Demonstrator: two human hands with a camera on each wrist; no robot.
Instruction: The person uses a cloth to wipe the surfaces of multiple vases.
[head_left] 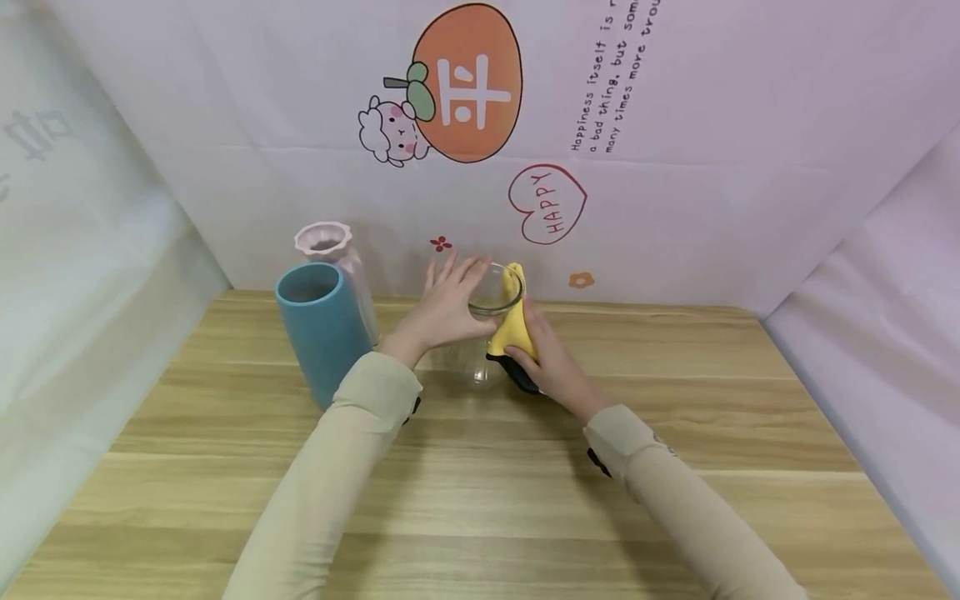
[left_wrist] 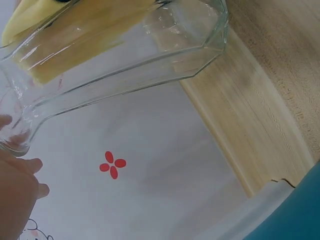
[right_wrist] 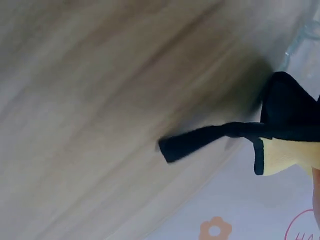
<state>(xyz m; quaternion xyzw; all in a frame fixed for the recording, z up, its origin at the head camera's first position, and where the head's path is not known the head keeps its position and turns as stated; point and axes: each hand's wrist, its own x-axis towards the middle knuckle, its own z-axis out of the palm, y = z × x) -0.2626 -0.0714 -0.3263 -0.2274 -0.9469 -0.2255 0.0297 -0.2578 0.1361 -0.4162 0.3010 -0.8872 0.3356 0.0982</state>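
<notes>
A clear glass vase stands upright on the wooden table, its flared rim at the top. My left hand grips that rim from the left, thumb across the front and fingers behind. In the left wrist view the vase's angular body shows, with yellow cloth visible through the glass. My right hand holds a yellow cloth with black edging against the vase's right side. Part of the cloth pokes up at the rim. In the right wrist view the cloth's black part and a dangling black strip appear; most of the right hand is out of frame.
Left of my left hand stand a tall teal vase and, behind it, a pale pink vase with a scalloped rim. A white printed backdrop rises at the table's back edge. White cloth hangs on both sides of the wooden table.
</notes>
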